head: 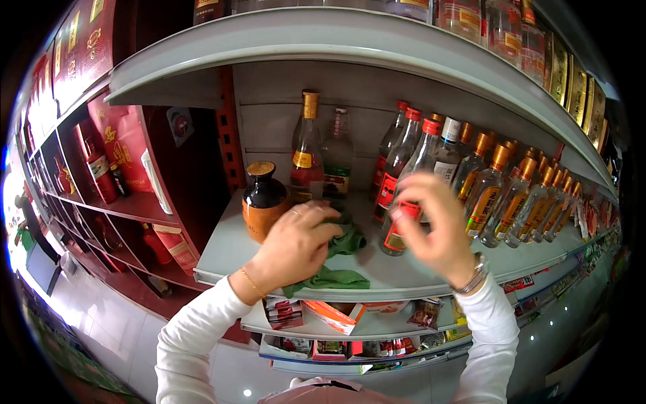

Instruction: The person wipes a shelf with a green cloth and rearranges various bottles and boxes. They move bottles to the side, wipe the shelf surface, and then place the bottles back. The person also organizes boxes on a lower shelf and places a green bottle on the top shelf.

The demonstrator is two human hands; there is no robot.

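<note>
My left hand [298, 237] rests on a crumpled green cloth [348, 240] that lies on the grey metal shelf [404, 272]. Left of it stands a brown ceramic jar with a black glazed shoulder [265, 199]. Just behind are a gold-capped glass bottle [306, 161] and a clear bottle with a green label [337, 156]. My right hand [434, 222], blurred, has thumb and fingers apart in front of red-capped bottles with red labels [386, 189]. It overlaps the nearest one; whether it touches the glass is unclear. Gold-capped bottles [487, 202] stand in rows to the right.
Above hangs another shelf [353, 35] carrying bottles and boxes. A dark red wooden cabinet [186, 202] with boxes and bottles adjoins on the left. Lower shelves hold packets and an orange and white box [333, 315]. The shelf's front edge curves below my hands.
</note>
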